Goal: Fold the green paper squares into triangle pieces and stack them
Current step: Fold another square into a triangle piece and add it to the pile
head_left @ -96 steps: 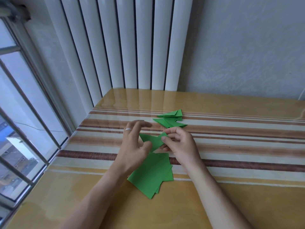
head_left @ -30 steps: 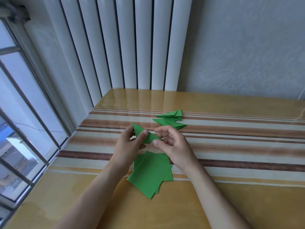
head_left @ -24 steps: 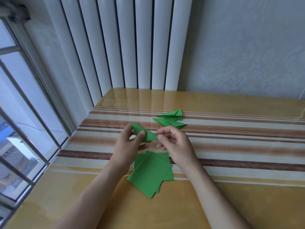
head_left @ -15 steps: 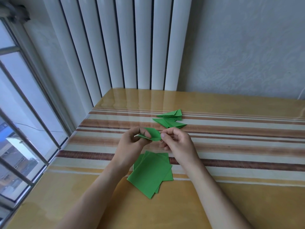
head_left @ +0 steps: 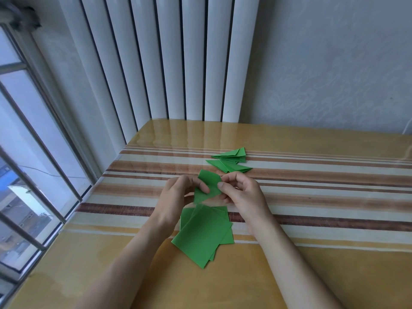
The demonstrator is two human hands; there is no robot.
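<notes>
At the far left a barred window [head_left: 26, 152] runs along the edge of the bench [head_left: 323, 275], a glossy yellow surface crossed by brown and cream stripes. Behind the bench's left part stands a white ribbed radiator [head_left: 169, 59], with a pale textured wall [head_left: 334, 63] to its right.

The left hand [head_left: 178, 197] is raised just above the striped band, its fingers curled in and its thumb pressing on the left side of a partly folded green paper piece [head_left: 208, 186]. The piece is held off the bench between both hands, bent along a crease so that its upper flap tilts up and away.

Below it, nearer the person, a loose pile of flat green paper squares [head_left: 202, 235] lies on the bench, fanned unevenly, partly on the stripes and partly on the yellow area.

The right hand [head_left: 243, 195] pinches the right edge of the same piece between thumb and forefinger, the other fingers tucked under.

Beyond the hands, slightly to the right, a small heap of finished green triangle pieces [head_left: 229, 161] rests on the stripes, overlapping one another, near the held piece but apart from it.
</notes>
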